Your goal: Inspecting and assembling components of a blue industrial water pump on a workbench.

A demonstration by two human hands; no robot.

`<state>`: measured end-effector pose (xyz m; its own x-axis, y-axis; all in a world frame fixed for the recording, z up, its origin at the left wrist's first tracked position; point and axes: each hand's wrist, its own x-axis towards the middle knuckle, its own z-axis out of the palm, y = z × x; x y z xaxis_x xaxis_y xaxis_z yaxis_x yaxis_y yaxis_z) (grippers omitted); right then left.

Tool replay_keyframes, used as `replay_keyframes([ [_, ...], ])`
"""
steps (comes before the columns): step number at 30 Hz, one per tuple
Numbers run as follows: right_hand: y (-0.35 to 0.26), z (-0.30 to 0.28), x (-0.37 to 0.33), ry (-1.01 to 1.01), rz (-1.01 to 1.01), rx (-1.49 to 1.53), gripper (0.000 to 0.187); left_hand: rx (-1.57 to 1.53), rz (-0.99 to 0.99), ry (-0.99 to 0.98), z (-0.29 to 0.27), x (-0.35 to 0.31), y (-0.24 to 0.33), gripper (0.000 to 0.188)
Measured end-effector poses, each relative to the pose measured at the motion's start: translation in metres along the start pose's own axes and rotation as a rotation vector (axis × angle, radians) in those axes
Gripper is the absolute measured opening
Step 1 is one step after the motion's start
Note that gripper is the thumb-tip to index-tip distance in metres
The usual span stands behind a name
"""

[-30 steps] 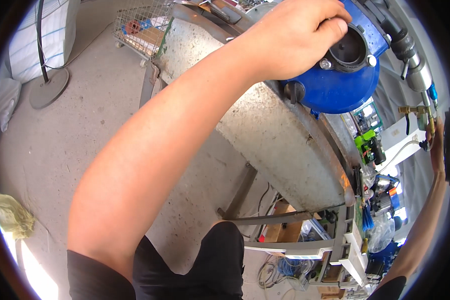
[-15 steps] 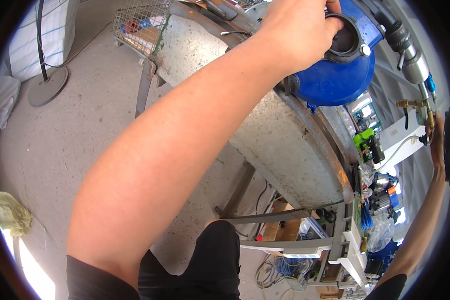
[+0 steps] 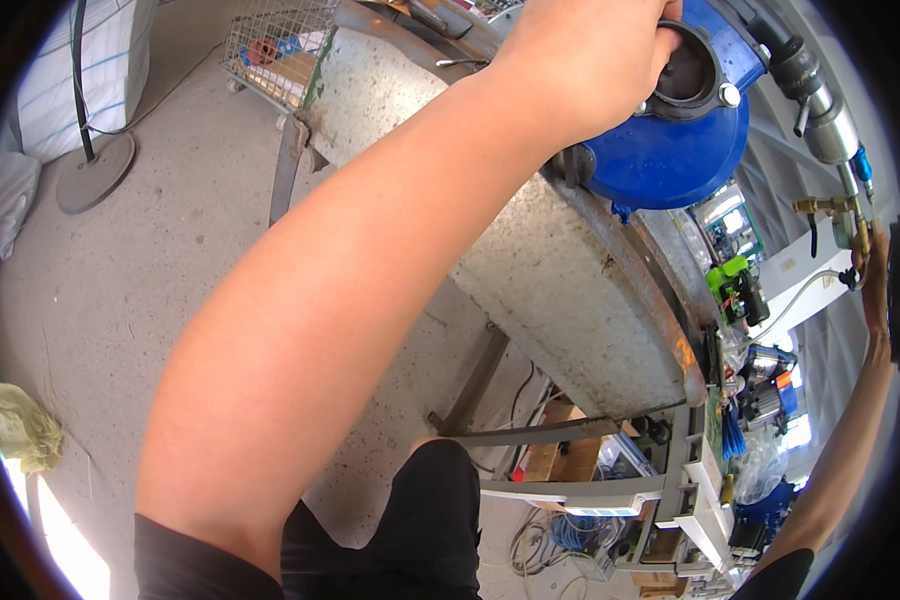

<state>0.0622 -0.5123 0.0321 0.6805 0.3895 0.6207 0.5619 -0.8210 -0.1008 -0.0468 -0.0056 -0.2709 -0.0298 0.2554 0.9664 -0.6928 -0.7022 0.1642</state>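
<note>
Here the left hand [image 3: 582, 62] curls, grip unclear, black collar [image 3: 710, 100] at its thumb [image 3: 664, 46]; steady contact should help. The right hand [image 3: 876, 285] is unreadable

No lettering, number, brand or sign can be read. A small white-and-blue patch [image 3: 610, 511], which looks like a label, sits on the pale rail [image 3: 545, 493] at the lower middle of the view; any print on it is too small to make out. The white panel [image 3: 782, 290] at the right bears a small pale square [image 3: 787, 265], possibly a label, equally unreadable.
</note>
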Motion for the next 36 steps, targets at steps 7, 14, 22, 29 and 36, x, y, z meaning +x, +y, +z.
replay_keyframes([
  [7, -0.005, 0.0, 0.0, -0.053, -0.004, 0.086, 0.054, -0.003, -0.007, 0.012, 0.002, -0.001, 0.001, 0.017],
  [14, -0.028, 0.018, -0.014, -0.045, 0.02, 0.354, 0.048, 0.043, 0.028, -0.142, -0.008, 0.006, -0.002, 0.024],
  [22, -0.053, 0.029, -0.023, -0.122, 0.026, 0.483, 0.042, 0.097, -0.017, -0.134, -0.004, 0.005, 0.001, 0.022],
  [29, -0.062, 0.019, -0.028, -0.326, 0.019, 0.713, 0.034, 0.034, -0.004, -0.149, -0.007, 0.006, 0.003, 0.023],
  [36, -0.103, 0.011, -0.031, -0.316, 0.113, 0.249, 0.047, 0.013, -0.096, -0.184, -0.008, 0.008, 0.011, 0.022],
])
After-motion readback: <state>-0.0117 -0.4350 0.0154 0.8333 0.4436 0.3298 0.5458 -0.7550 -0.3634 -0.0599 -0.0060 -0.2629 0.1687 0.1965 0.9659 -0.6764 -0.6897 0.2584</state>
